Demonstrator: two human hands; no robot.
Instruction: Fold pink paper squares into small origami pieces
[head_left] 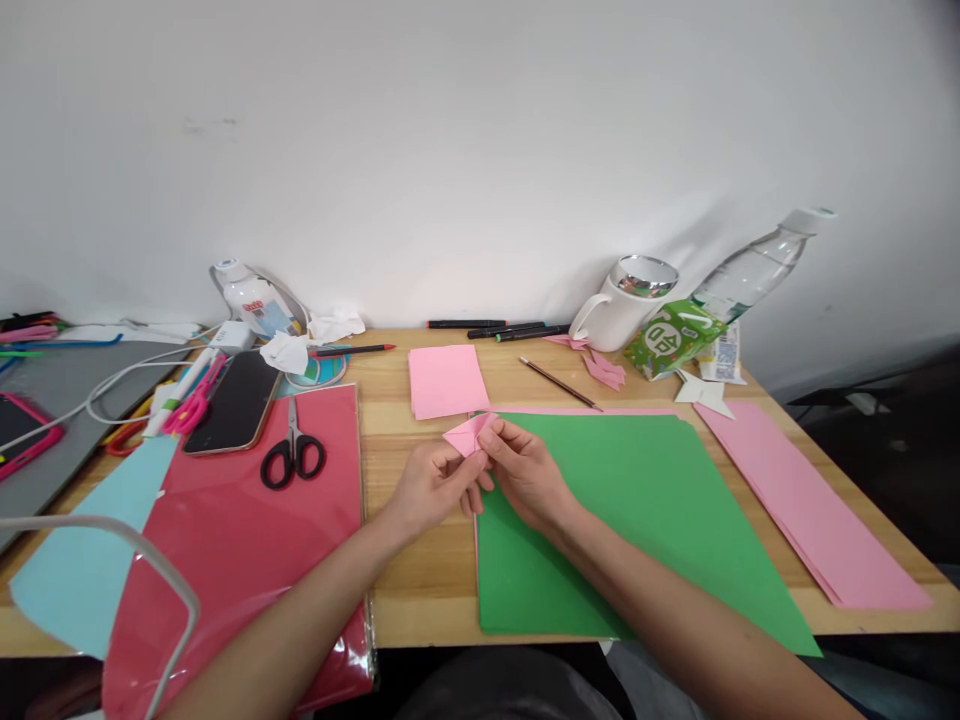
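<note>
A small folded piece of pink paper (469, 433) is held just above the wooden table (420, 580), between both hands. My left hand (431, 485) pinches its lower left side with closed fingers. My right hand (525, 470) grips its right side, fingertips pressed on the fold. Both hands hover at the upper left corner of a large green sheet (645, 520). A small stack of pink squares (446, 380) lies just beyond the hands.
Black scissors (292, 455) and a phone (236, 400) rest on a red sheet pack (240, 540) at left, beside a light blue sheet (82, 560). A white mug (622, 305), water bottle (750, 270), green packet (671, 340), pens (510, 328) and pink sheets (810, 500) are on the right.
</note>
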